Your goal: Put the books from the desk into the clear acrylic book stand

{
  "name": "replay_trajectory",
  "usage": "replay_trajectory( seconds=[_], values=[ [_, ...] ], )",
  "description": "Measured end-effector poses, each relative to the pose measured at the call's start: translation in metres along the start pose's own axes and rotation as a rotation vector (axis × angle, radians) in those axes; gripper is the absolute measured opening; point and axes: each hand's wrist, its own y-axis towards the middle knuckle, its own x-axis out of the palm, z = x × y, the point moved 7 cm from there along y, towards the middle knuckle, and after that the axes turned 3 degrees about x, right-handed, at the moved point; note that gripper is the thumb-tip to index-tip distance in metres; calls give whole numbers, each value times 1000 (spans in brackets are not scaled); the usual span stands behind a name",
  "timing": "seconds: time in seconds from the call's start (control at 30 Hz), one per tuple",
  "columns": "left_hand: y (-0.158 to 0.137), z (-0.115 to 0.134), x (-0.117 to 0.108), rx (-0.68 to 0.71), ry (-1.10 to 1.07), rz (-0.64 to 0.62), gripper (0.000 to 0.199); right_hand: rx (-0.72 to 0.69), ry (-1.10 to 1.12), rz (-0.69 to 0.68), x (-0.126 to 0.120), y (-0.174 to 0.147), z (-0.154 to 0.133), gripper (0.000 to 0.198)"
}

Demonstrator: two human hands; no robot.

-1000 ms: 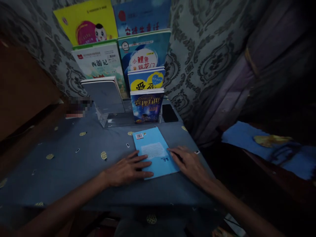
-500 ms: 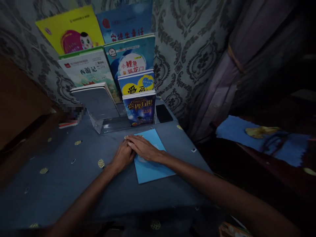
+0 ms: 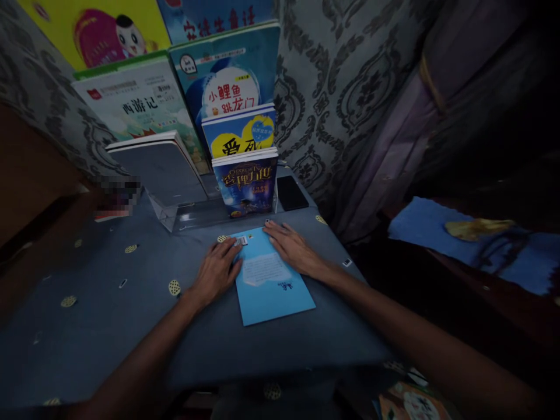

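Observation:
A light blue book (image 3: 271, 300) lies flat on the cloth-covered table (image 3: 131, 344), its back cover up, with a barcode and a block of print turned upside down to me. My left hand (image 3: 216, 268) rests at its left edge, fingertips near the barcode corner. On the far right corner lies my right hand (image 3: 292, 248), fingers stretched over the cover and its edge. Both hands are open and neither grips anything. Just beyond them stands a dark blue book (image 3: 249, 186) in a clear stepped rack (image 3: 196, 214).
More books stand in the rack, including a white-green one (image 3: 140, 105) and a teal one (image 3: 231, 64). A black phone (image 3: 292, 193) lies right of it. A patterned curtain (image 3: 332, 70) hangs behind. Off to the right is a blue cloth (image 3: 420, 224) on another surface.
My hands were together, one over the other, on the book's upper left. They have parted: the right moved to the far right corner, uncovering the cover. The view has shifted closer.

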Motion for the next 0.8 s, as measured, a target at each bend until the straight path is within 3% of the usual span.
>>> replay_trajectory(
  seconds=[0.23, 0.37, 0.6, 0.8],
  values=[
    [16, -4, 0, -48, 19, -92, 43, 32, 82, -42, 0, 2, 7, 45],
    [27, 5, 3, -4, 3, -142, 44, 67, 127, -76, -1, 4, 11, 47],
    [34, 68, 14, 284, -145, -276, 43, 51, 167, -80, -4, 4, 12, 48],
    [13, 122, 15, 508, -242, -341, 44, 58, 125, -97, -3, 2, 6, 50]
  ],
)
